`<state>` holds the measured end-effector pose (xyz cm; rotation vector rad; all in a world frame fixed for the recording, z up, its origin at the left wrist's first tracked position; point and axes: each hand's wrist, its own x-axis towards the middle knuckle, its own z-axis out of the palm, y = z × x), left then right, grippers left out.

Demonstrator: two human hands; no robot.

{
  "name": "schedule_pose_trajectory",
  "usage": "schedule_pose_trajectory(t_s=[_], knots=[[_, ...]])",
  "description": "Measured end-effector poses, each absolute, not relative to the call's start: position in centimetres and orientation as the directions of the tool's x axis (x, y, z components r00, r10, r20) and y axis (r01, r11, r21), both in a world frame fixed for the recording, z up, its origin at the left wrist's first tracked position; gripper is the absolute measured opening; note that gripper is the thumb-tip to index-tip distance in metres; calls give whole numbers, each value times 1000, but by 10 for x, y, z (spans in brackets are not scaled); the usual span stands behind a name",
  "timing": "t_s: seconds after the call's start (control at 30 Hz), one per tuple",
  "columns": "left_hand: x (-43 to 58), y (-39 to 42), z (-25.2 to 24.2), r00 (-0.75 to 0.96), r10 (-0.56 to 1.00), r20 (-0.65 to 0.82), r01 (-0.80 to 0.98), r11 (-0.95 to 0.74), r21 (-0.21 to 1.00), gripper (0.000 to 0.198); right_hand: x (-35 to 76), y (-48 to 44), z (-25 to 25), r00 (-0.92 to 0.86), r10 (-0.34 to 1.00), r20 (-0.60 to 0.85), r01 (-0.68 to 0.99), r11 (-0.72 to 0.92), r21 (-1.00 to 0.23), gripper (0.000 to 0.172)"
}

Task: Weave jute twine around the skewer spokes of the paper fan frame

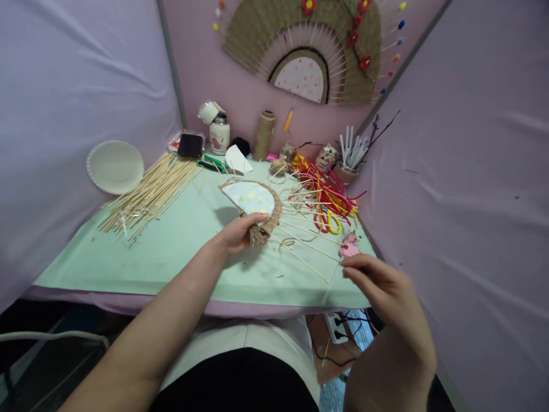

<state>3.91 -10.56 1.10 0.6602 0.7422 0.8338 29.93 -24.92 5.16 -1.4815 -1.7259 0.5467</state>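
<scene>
Jute-edged pale-blue half-disc (253, 197) in grip of left hand (240, 233); right hand (381, 283) pinching thin tan wooden stick (309, 245) — likely aligning; next wants steady hold.

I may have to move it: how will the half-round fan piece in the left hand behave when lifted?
The half-round fan piece is probably light, as the left hand supports it at one edge. It looks fairly stiff, showing no visible sag. The thin sticks spreading from it seem apt to flex or snap if knocked.
</scene>
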Motion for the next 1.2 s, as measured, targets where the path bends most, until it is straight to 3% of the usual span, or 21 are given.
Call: schedule_pose_trajectory(t_s=[0.07, 0.17, 0.3, 0.5, 0.63, 1.2], knots=[[41, -107, 10, 470, 816, -337, -384, 532, 754, 8, 296, -253, 59, 59, 881, 469, 626, 333, -705, 5], [43, -109, 8, 476, 794, -378, -335, 562, 757, 15, 277, -242, 65, -155, 806, 571, 660, 515, -547, 11], [46, -112, 8, 509, 784, -355, -334, 560, 758, 21, 255, -216, 65, -456, 774, 440, 722, 610, -325, 17], [49, -115, 2, 528, 773, -351, -308, 560, 769, 25, 246, -204, 64, -556, 778, 292, 755, 620, -214, 14], [49, -114, -4, 546, 775, -319, -323, 546, 773, 29, 243, -203, 66, -575, 769, 279, 770, 624, -132, 13], [53, -115, 0, 526, 799, -291, -408, 538, 738, 25, 236, -199, 63, -572, 765, 296, 764, 628, -145, 14]])
